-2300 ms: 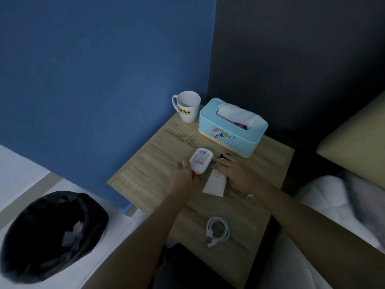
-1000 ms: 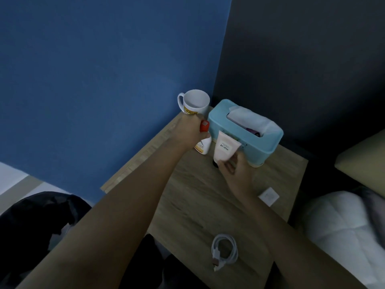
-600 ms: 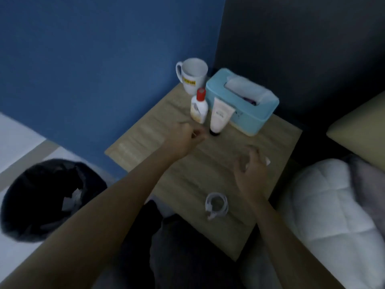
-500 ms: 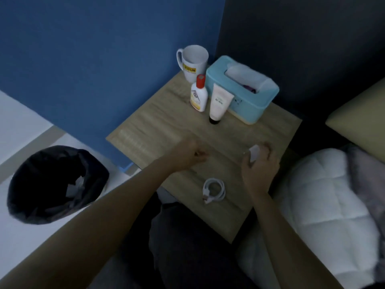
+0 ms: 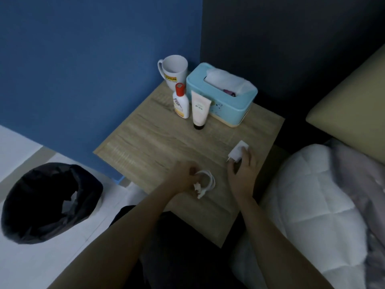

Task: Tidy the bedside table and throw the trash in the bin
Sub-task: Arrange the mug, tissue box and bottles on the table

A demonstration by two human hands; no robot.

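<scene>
The right hand [image 5: 242, 170] grips a white charger block [image 5: 238, 153], raised at the table's [image 5: 150, 140] right edge, prongs pointing left. The left hand [image 5: 183, 177] pinches the coiled white cable [image 5: 205, 182] near the table's front, its plug ends hanging loose from the coil. Judging by this, both are being gathered to go together, not thrown away.

At the far corner, the mug [image 5: 174, 70], the red-capped bottle [image 5: 180, 102] and the tube [image 5: 199, 109] stand close against the tissue box [image 5: 220, 94], the tube on its cap and apparently leaning on the box. Packing them there leaves the middle and left of the table open, so either hand has room to carry across.

The bin [image 5: 48, 201], lined with a black bag, sits on the floor well left of the table and below it, with a few pale scraps inside. The right edge meets the bedding [image 5: 312, 195], so a block set too near it could slip off into the covers.
</scene>
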